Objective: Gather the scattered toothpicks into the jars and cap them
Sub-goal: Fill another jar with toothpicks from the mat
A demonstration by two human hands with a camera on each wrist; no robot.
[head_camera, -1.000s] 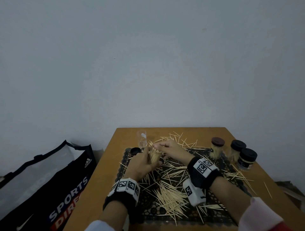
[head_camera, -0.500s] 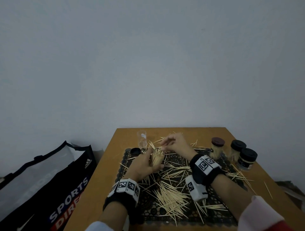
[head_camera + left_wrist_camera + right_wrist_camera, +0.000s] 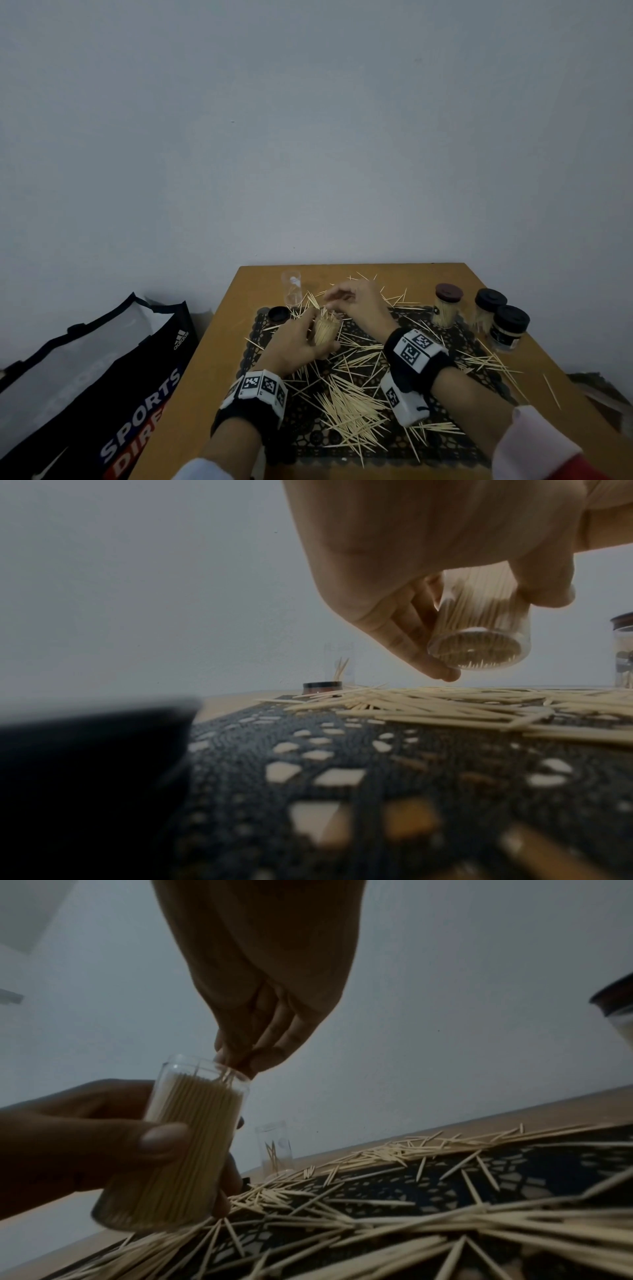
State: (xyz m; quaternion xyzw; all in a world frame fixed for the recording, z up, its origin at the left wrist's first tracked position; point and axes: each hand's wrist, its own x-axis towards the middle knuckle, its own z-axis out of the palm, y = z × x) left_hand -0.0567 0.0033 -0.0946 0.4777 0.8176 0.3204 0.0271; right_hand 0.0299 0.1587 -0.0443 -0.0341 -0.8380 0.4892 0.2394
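My left hand [image 3: 294, 342] grips a clear jar [image 3: 325, 330] packed with toothpicks, tilted just above the black lace mat [image 3: 308, 442]. From the left wrist view the jar [image 3: 479, 631] shows its base, with my fingers [image 3: 404, 631] curled round it. My right hand [image 3: 356, 301] hovers at the jar's open mouth. In the right wrist view its fingertips [image 3: 260, 1058] pinch a few toothpicks [image 3: 227, 1073] at the rim of the jar [image 3: 185, 1150]. Loose toothpicks [image 3: 349, 407] lie scattered over the mat. A second clear jar [image 3: 292, 287] holding few toothpicks stands uncapped at the back left.
A loose black cap [image 3: 278, 313] lies by the mat's back left corner. Three capped jars [image 3: 447, 308] [image 3: 488, 308] [image 3: 508, 329] stand at the right. The wooden table [image 3: 212, 359] ends against a grey wall. A sports bag [image 3: 102, 377] sits on the floor to the left.
My right hand rose slightly from the jar, then came back down to its mouth with toothpicks. My left hand kept hold of the jar, nearly still.
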